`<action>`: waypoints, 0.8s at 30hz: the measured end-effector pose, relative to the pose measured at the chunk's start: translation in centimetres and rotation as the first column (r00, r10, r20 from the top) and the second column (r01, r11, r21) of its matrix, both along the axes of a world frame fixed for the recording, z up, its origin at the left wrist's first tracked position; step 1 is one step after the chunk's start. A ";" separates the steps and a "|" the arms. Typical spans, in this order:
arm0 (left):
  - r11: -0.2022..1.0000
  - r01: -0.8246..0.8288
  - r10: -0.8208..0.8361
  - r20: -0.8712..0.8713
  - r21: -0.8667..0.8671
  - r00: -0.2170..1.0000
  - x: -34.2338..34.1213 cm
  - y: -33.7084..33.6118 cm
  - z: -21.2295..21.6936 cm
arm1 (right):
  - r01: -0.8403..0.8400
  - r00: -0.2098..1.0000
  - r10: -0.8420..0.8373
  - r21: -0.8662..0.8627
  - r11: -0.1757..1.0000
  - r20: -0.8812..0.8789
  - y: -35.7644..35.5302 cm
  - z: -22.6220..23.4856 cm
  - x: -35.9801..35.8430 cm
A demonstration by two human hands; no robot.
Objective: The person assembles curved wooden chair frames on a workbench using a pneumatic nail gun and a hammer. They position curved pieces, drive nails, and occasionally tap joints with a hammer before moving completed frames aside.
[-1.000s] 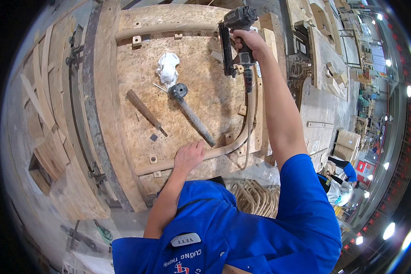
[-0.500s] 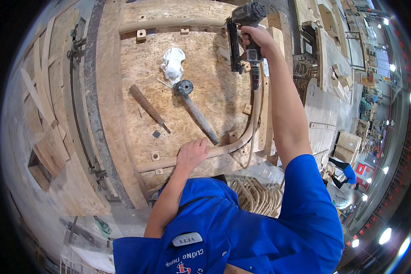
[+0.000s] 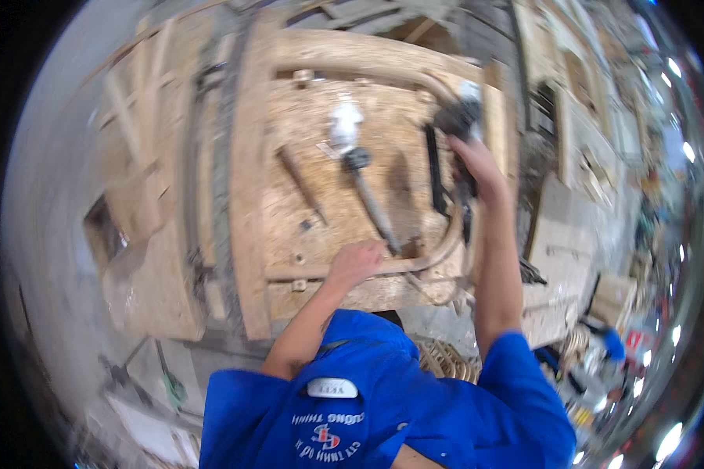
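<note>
My right hand (image 3: 479,166) is wrapped around the grip of a black nail gun (image 3: 456,119), blurred by motion. The nail gun hangs over the right side of a bent wooden frame (image 3: 399,266), its long magazine to the left of my fingers. My left hand (image 3: 357,262) lies over the near rail of that frame, fingers curled across the wood. Just beyond it, a hammer (image 3: 375,205) rests on the chipboard, its handle end close to my fingertips. To the hammer's left is a wooden-handled chisel-like tool (image 3: 299,180). A crumpled white bag or cloth (image 3: 346,123) lies past the hammer head.
Small wooden blocks (image 3: 301,76) sit along the frame on the chipboard panel (image 3: 328,227). A long timber beam (image 3: 250,172) borders the panel on the left. Wood offcuts (image 3: 137,211) lie farther left. Stacked curved wooden parts (image 3: 446,361) stand by my body.
The nail gun and my right hand have come nearer to me along the frame's right side. My left hand stays on the near rail. The whole view has shifted and blurred.
</note>
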State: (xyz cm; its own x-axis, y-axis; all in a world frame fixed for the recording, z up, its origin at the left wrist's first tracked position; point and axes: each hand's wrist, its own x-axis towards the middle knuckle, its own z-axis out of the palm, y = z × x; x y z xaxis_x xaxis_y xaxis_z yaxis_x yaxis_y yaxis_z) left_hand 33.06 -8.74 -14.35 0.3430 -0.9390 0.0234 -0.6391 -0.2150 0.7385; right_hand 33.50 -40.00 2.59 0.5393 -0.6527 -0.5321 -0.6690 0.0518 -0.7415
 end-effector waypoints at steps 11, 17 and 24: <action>0.451 -0.801 0.893 0.182 -0.394 0.413 26.4 7.1 14.8 | 0.166 0.974 -0.122 0.239 0.957 -0.190 20.9 -0.5 -27.9; 0.441 -0.892 0.637 0.663 0.103 0.392 41.0 10.4 15.2 | 0.100 0.985 -0.084 0.100 0.990 -0.154 22.2 -2.4 -26.8; 0.420 -0.906 0.739 0.563 0.042 0.369 44.2 11.2 14.5 | 0.066 0.985 -0.066 -0.005 0.998 -0.159 21.9 2.0 -23.9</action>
State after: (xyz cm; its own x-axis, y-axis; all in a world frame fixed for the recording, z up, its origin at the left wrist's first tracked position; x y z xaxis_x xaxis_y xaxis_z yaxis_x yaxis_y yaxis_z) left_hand 77.28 2.43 0.18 0.9729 -0.1533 0.1733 -0.1927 -0.9514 0.2401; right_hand 9.62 -18.13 4.61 0.4039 -0.6839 -0.6075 -0.7734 0.0994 -0.6261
